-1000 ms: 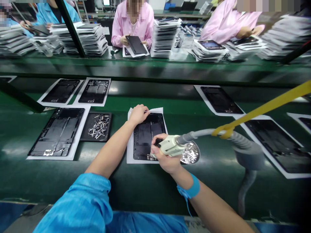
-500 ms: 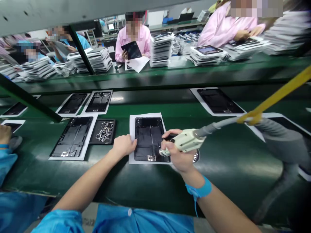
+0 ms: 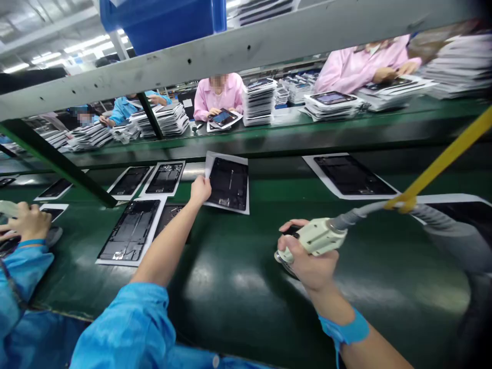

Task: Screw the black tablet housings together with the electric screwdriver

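My left hand (image 3: 201,190) is closed on the left edge of a tablet back shell (image 3: 229,179). The shell is black and lies on a white sheet (image 3: 210,163), which is tilted toward the far side of the green bench. My right hand (image 3: 309,256) wraps around a cream electric screwdriver (image 3: 317,237) with a grey cable, its tip pointing down left above the bench. A round shiny metal item (image 3: 286,265) shows partly under that hand. Behind my left forearm, a black tray (image 3: 166,218) of small metal parts is partly hidden.
Another tablet shell (image 3: 130,230) lies left of the tray. Several more lie along the back, including one at the right (image 3: 351,174). A yellow strap (image 3: 446,156) holds the cable. A co-worker's hand (image 3: 31,223) is at far left. A grey beam (image 3: 161,69) crosses above.
My left hand has moved the tablet shell and its sheet away from me, toward the back. My right hand with the screwdriver has come off the shell. The view has tilted up.
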Available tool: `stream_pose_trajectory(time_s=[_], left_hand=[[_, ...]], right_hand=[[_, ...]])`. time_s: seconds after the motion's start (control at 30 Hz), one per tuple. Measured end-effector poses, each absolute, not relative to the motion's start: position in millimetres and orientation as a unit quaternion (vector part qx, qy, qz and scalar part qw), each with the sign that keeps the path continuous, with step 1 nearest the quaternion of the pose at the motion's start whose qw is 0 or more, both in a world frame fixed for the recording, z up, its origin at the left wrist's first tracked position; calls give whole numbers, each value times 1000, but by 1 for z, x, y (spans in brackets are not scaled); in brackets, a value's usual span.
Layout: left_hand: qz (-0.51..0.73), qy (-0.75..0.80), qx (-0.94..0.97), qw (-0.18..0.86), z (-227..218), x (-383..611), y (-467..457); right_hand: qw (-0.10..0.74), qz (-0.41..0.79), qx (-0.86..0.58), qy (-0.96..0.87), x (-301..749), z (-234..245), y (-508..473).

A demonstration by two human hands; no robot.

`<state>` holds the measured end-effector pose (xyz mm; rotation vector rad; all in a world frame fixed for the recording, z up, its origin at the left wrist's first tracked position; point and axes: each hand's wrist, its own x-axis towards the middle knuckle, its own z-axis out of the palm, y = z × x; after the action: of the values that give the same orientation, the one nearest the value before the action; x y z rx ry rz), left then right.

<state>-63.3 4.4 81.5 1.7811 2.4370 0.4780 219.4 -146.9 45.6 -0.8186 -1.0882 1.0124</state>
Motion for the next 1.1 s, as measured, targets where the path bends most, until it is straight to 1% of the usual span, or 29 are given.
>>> stream_pose_trajectory(time_s=[0.1,0.2,0.27,0.43,0.53,0.63,0.73,0.83,0.97,1.1], left_hand=[[131,808,574,38,82,-71,40],[81,805,587,36,80,-104,54],[34,786,616,37,83,-142,51],[-117,755,643,46,99,-239,24],[-177,744,642,42,102,-268,16],[-208,731,649,33,97,-274,13],[-220,719,659,17,92,-273,10],[-211,714,667,-7,97,-271,9],[-164,708,685,-57,129,-250,13],[-100,662,736,-96,166,-175,-13]], right_hand=[[645,438,-381,-496,222,46,-146],[629,439,-394,-506,225,49,-146],[623,437,-401,-510,226,52,-147],[652,414,-399,-494,224,62,-148],[650,401,-398,-509,223,67,-147],[646,386,-403,-521,225,68,-146],[635,380,-417,-527,227,64,-145],[632,379,-418,-531,229,57,-143],[644,369,-410,-530,228,53,-141],[667,359,-403,-513,225,60,-139]])
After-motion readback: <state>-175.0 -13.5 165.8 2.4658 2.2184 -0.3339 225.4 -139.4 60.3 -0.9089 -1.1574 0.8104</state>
